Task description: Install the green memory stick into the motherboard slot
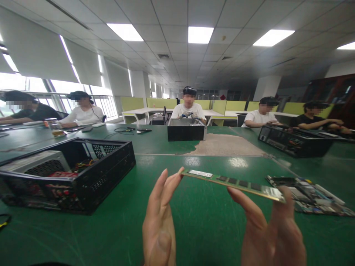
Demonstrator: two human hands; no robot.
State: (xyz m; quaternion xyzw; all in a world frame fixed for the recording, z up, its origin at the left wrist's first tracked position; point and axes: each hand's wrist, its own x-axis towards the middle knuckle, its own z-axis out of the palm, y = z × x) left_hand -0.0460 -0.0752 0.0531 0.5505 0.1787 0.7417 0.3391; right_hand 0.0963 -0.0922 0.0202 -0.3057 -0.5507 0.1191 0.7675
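Observation:
A green memory module [235, 181], with dark chips and a pale label, is tilted in the air above the table. My right hand [273, 225] grips it near its right end, the thumb at the lower edge and a finger at the end. My left hand [161, 221] is upright with its fingers stretched out, and a fingertip meets the module's left end. The left thumb stays apart from the module. Behind my right hand lies a circuit board [313, 194], partly hidden by the fingers.
An open black computer case [105, 177] with a power supply [47, 162] stands at the left on the green table [205, 229]. Across the table, a person [188, 109] sits behind another case [186, 132]. A further case [296, 142] is at right. Cables [122, 130] lie farther back.

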